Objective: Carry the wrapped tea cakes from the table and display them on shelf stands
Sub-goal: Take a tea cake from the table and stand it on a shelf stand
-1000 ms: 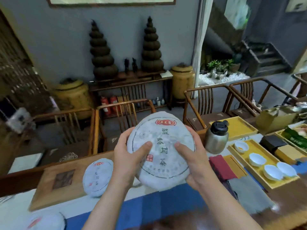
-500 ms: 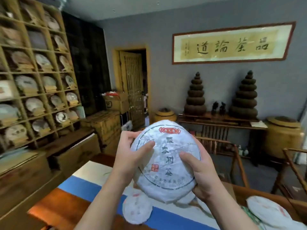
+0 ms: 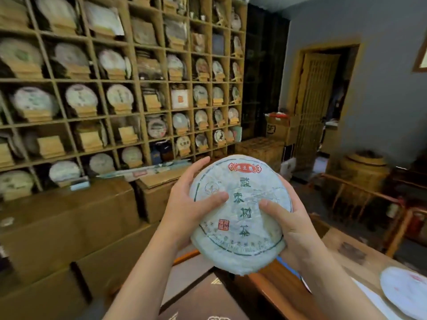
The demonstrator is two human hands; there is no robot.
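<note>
- Head view shows us the wrapped tea cake [image 3: 240,213] held up in both hands, face toward us, tilted slightly, above the near corner of the worktop [image 3: 360,257].
- Our left hand [image 3: 184,209] grips its left edge, thumb across the printed wrapper and fingers curled round the rim.
- Our right hand [image 3: 291,229] grips the lower right edge the same way, thumb lying on the face of the cake.
- Compared with half a second ago, our grip on the cake looks unchanged, but the view has swung left: the shelf wall [image 3: 138,79], then only at the left margin, now fills the background.
- We see its compartments holding other cakes on wooden stands [image 3: 128,134], some stands bare.
- The calligraphy scroll and the stacked dark towers on the side table, in view half a second ago, are gone from sight; the doorway [image 3: 316,100] now sits to the right.
- Another wrapped cake [image 3: 404,292] lies flat on the worktop at lower right, well apart from the held one.
- Cardboard boxes [image 3: 69,227] stand below the shelves.
</note>
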